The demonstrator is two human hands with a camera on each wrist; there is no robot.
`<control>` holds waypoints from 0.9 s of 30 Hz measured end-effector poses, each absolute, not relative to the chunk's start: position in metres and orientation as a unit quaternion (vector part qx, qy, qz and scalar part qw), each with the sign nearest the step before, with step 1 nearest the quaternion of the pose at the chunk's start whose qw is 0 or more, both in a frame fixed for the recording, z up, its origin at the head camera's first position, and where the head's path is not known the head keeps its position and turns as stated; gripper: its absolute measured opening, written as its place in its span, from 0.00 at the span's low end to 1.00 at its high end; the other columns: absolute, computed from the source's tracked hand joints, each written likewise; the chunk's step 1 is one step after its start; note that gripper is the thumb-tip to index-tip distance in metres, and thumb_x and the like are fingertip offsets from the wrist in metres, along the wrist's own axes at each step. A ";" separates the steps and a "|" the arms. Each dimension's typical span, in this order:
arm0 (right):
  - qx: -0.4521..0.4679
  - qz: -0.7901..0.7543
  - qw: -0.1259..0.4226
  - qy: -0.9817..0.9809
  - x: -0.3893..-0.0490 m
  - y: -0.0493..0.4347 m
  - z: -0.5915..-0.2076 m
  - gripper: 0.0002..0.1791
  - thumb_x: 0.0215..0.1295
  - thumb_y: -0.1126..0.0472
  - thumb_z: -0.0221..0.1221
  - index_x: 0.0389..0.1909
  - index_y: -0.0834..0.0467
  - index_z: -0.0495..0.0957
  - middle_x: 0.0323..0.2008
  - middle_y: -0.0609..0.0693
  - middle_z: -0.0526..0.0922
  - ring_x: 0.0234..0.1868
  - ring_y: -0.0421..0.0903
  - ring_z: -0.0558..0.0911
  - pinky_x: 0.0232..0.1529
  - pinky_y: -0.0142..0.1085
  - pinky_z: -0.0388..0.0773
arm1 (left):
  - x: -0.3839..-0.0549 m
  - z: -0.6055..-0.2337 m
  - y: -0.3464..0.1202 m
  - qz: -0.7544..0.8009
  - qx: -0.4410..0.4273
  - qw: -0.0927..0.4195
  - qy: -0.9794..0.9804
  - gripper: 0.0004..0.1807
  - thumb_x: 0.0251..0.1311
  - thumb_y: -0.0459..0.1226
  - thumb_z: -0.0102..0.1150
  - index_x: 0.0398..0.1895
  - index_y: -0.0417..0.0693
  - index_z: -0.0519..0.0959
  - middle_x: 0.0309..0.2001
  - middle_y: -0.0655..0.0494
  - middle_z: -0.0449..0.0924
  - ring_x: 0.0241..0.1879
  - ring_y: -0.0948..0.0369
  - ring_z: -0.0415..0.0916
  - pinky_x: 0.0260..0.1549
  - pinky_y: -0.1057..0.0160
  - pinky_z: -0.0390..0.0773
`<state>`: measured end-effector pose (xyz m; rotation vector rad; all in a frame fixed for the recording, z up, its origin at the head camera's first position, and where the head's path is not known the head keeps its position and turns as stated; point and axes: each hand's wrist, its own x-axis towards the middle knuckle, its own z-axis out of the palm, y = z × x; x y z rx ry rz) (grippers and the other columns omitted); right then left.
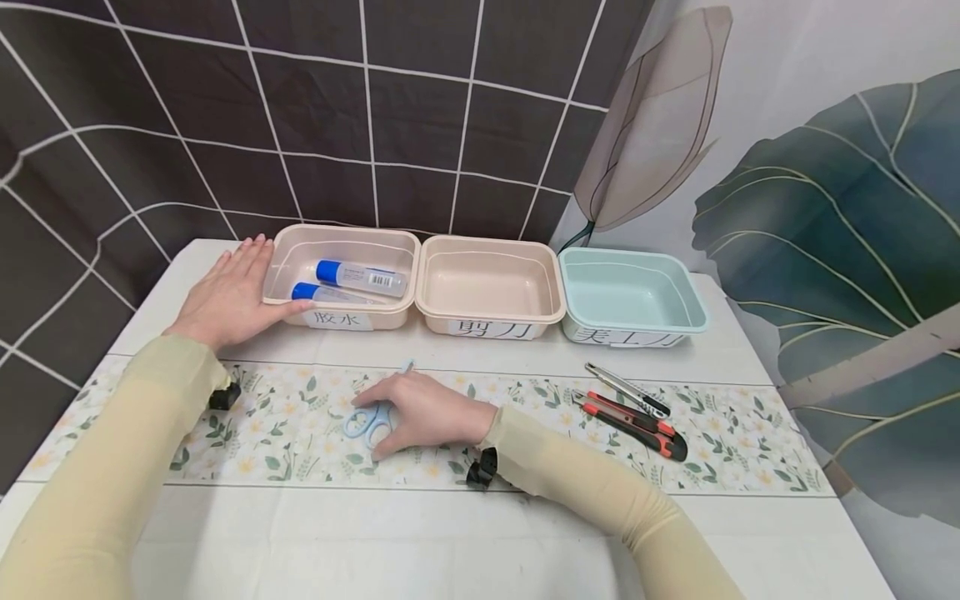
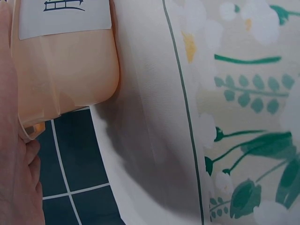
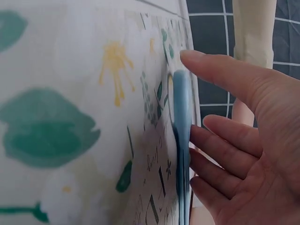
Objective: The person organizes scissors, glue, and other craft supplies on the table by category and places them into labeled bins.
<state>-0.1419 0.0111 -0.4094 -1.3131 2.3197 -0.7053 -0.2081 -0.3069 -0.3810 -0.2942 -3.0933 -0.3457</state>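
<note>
Head view: left fingers (image 1: pixel 243 260) straight against glue bin (image 1: pixel 390 317); right fingers (image 1: pixel 378 390) parted over scissors (image 1: pixel 382 411).

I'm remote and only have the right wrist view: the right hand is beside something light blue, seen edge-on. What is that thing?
Observer: The head view shows that it is a pair of scissors.
Operator: Good. Anything being touched over on the person's left?
Observer: Yes, the left hand rests against the left end of the leftmost bin.
Operator: And what's inside that one?
Observer: Two blue-capped tubes lie in it.
</note>
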 end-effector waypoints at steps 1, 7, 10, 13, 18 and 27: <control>-0.470 -0.251 0.192 0.824 -0.141 0.011 -0.409 0.37 0.54 0.49 0.78 0.65 0.55 0.79 0.60 0.42 0.81 0.62 0.33 0.75 0.63 0.23 0.65 | -0.208 -0.381 -0.307 -0.111 -0.094 0.008 -0.989 0.64 0.63 0.73 0.46 0.80 0.32 0.38 0.79 0.31 0.36 0.79 0.41 0.31 0.75 0.46 0.29; -0.475 -0.249 0.196 0.821 -0.135 0.018 -0.405 0.32 0.55 0.50 0.77 0.60 0.56 0.82 0.44 0.37 0.85 0.47 0.30 0.79 0.53 0.21 0.71 | -0.208 -0.381 -0.307 -0.114 -0.093 0.008 -0.989 0.64 0.62 0.73 0.46 0.80 0.32 0.38 0.79 0.31 0.36 0.79 0.41 0.31 0.75 0.46 0.29; -0.481 -0.244 0.183 0.822 -0.134 0.026 -0.404 0.29 0.57 0.53 0.76 0.59 0.55 0.83 0.38 0.35 0.83 0.42 0.32 0.78 0.51 0.23 0.71 | -0.208 -0.381 -0.307 -0.114 -0.094 0.008 -0.989 0.64 0.62 0.73 0.46 0.80 0.31 0.38 0.79 0.31 0.36 0.79 0.41 0.31 0.75 0.46 0.29; -0.484 -0.245 0.163 0.824 -0.134 0.036 -0.404 0.25 0.58 0.56 0.75 0.58 0.54 0.84 0.41 0.37 0.84 0.47 0.33 0.78 0.56 0.24 0.69 | -0.208 -0.381 -0.307 -0.111 -0.096 0.008 -0.989 0.64 0.62 0.73 0.46 0.80 0.31 0.39 0.79 0.31 0.36 0.79 0.41 0.32 0.75 0.46 0.29; -0.469 -0.261 0.150 0.831 -0.138 0.050 -0.405 0.25 0.59 0.60 0.73 0.59 0.54 0.83 0.57 0.42 0.82 0.61 0.36 0.76 0.66 0.27 0.66 | -0.208 -0.381 -0.307 -0.108 -0.098 0.009 -0.989 0.64 0.62 0.73 0.47 0.80 0.31 0.39 0.79 0.31 0.36 0.78 0.40 0.33 0.75 0.45 0.30; -0.423 -0.285 0.144 0.848 -0.145 0.070 -0.410 0.30 0.57 0.60 0.75 0.61 0.54 0.81 0.60 0.44 0.81 0.62 0.36 0.76 0.65 0.30 0.68 | -0.207 -0.380 -0.306 -0.110 -0.095 0.007 -0.989 0.65 0.62 0.73 0.46 0.80 0.31 0.38 0.79 0.31 0.36 0.78 0.40 0.33 0.75 0.46 0.29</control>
